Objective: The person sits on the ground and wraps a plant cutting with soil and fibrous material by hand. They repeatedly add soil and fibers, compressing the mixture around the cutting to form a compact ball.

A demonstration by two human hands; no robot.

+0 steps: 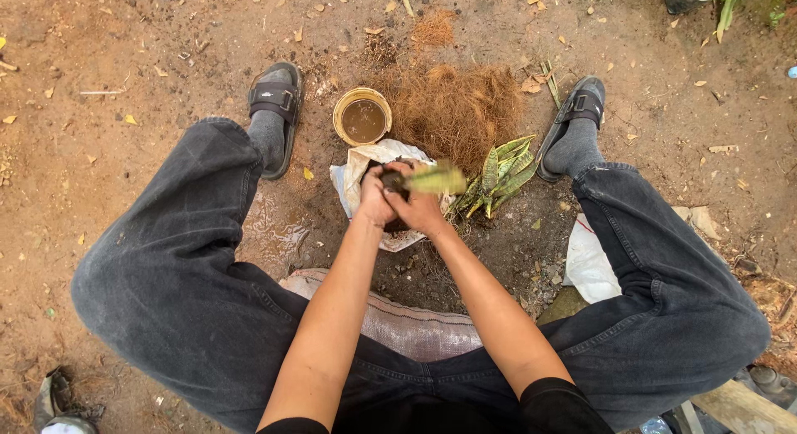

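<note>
Both my hands meet over a white sack (353, 178) spread on the dirt. My left hand (374, 195) cups a dark clump of soil at the base of a small green-and-yellow striped plant (437, 179). My right hand (418, 208) grips the same plant from the right side. Its leaves point right and look blurred. More plants of the same kind (501, 173) lie on the ground just right of my hands.
A round yellow-rimmed bowl of brown water (363, 116) stands beyond the sack. A heap of brown coconut fibre (455, 109) lies beside it. My legs in dark jeans spread to both sides, feet in sandals (276, 98). A white bag (588, 260) lies at right, a woven sack (407, 324) beneath me.
</note>
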